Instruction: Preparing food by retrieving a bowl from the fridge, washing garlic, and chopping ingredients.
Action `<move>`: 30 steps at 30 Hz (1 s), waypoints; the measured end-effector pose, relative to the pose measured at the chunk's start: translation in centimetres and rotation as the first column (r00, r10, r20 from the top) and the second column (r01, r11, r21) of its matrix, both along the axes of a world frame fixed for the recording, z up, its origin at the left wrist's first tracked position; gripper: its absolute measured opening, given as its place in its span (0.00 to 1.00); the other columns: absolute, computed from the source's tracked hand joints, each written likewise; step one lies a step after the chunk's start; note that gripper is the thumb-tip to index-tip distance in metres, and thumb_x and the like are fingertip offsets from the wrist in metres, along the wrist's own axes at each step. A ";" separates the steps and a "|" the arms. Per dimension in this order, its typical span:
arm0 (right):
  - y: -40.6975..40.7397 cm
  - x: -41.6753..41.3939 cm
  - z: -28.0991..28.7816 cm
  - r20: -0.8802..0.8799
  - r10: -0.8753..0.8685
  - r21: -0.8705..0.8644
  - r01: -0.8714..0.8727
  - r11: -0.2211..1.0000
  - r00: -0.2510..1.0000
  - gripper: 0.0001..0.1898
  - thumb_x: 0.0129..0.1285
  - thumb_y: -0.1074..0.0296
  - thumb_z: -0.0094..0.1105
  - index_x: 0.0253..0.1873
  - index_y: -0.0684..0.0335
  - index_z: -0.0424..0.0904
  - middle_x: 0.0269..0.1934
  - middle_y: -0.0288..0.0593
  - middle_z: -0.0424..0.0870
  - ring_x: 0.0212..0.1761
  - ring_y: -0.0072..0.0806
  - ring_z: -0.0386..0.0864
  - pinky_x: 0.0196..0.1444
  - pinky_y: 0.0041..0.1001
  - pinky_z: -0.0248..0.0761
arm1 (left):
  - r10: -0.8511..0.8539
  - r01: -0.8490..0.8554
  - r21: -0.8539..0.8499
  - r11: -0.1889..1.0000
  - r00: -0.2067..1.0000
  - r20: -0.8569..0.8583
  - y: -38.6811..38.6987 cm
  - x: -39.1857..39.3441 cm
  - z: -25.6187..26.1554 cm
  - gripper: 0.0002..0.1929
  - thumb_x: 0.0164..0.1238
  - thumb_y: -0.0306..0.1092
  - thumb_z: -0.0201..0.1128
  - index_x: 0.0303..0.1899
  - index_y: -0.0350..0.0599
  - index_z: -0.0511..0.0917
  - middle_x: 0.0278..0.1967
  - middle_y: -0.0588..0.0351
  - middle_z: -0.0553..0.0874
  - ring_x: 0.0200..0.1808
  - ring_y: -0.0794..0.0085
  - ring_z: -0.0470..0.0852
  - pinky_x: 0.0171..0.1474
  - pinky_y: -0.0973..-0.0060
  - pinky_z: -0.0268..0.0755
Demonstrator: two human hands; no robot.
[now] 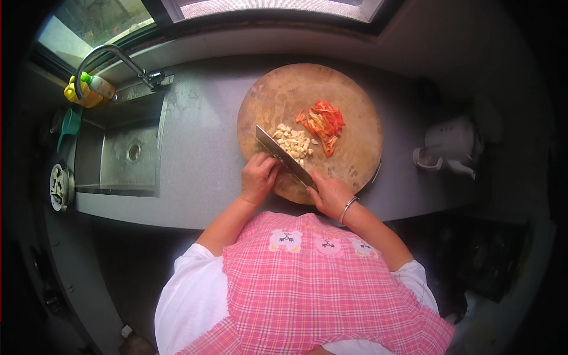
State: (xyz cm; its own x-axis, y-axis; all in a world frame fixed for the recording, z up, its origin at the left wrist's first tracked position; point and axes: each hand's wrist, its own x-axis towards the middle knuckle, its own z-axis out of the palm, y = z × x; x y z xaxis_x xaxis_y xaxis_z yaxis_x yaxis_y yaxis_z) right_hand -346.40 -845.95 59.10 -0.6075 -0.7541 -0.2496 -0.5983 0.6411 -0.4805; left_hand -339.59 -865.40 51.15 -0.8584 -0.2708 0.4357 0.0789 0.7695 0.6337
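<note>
My right hand, with a metal bangle on its wrist, grips a kitchen cleaver near the front edge of a round wooden chopping board. The blade slants across the board toward the upper left. Beyond it lies a heap of chopped pale garlic. Sliced red chilli pepper forms a second heap, farther back and to the right. On the near side of the blade, my left hand has its fingers curled close to the steel. Whether those fingers hold anything is hidden.
A steel sink with a curved faucet is at the left. Bottles, a green ladle and a round dish stand around it. On the right is a white kettle-like appliance. Windows are behind the counter.
</note>
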 end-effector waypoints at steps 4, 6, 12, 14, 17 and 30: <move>0.5 -0.3 0.4 0.043 -0.038 -0.036 0.040 0.999 0.998 0.17 0.63 0.64 0.54 0.55 0.59 0.67 0.29 0.57 0.80 0.32 0.55 0.78 0.35 0.47 0.70 | 0.002 0.002 0.099 0.995 0.999 -0.047 -0.2 0.3 0.1 0.06 0.53 0.28 0.66 0.33 0.45 0.79 0.35 0.55 0.81 0.38 0.59 0.80 0.39 0.66 0.73; 0.5 -0.3 1.1 0.020 -0.046 -0.007 0.046 0.999 0.999 0.18 0.63 0.64 0.54 0.55 0.59 0.67 0.29 0.57 0.80 0.33 0.55 0.78 0.36 0.47 0.70 | 0.019 -0.011 0.118 0.993 0.998 -0.062 -0.5 0.6 0.2 0.06 0.53 0.28 0.66 0.34 0.45 0.79 0.35 0.55 0.81 0.38 0.58 0.80 0.39 0.66 0.73; 0.0 -0.1 0.8 0.006 0.024 0.025 -0.024 0.999 1.000 0.15 0.63 0.63 0.53 0.52 0.59 0.66 0.32 0.56 0.81 0.35 0.55 0.79 0.37 0.48 0.71 | -0.055 0.055 0.017 0.998 0.998 0.005 -1.0 0.7 0.2 0.07 0.52 0.27 0.65 0.34 0.45 0.79 0.34 0.55 0.81 0.37 0.58 0.79 0.39 0.66 0.73; 0.3 -0.1 -0.2 0.002 0.009 -0.010 -0.009 1.000 1.000 0.14 0.63 0.63 0.53 0.52 0.58 0.66 0.31 0.56 0.81 0.34 0.55 0.79 0.37 0.48 0.71 | -0.076 0.076 0.005 0.997 0.997 0.007 -0.8 0.6 0.3 0.06 0.52 0.26 0.65 0.33 0.45 0.79 0.33 0.55 0.80 0.36 0.58 0.79 0.38 0.66 0.73; 0.5 -0.2 0.0 0.035 -0.004 -0.042 0.006 0.999 0.999 0.15 0.63 0.62 0.53 0.52 0.57 0.67 0.30 0.56 0.81 0.34 0.55 0.79 0.37 0.47 0.71 | -0.070 0.071 0.009 0.997 0.996 -0.051 -0.7 0.6 0.2 0.05 0.52 0.26 0.64 0.33 0.45 0.79 0.32 0.55 0.80 0.36 0.59 0.79 0.38 0.67 0.73; -0.1 0.3 0.2 0.028 0.011 -0.011 -0.011 1.000 1.000 0.17 0.63 0.62 0.53 0.55 0.58 0.66 0.30 0.57 0.81 0.32 0.55 0.79 0.36 0.48 0.71 | -0.028 0.028 0.014 1.000 0.999 -0.032 -0.6 1.0 -0.3 0.05 0.52 0.25 0.63 0.32 0.45 0.78 0.32 0.54 0.80 0.36 0.58 0.78 0.37 0.66 0.72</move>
State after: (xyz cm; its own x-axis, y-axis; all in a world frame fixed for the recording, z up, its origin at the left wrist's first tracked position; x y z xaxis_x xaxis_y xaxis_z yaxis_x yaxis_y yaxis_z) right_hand -346.13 -846.05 59.34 -0.5920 -0.7635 -0.2582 -0.5918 0.6292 -0.5039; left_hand -338.59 -866.01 50.84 -0.8514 -0.2534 0.4593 0.1208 0.7574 0.6416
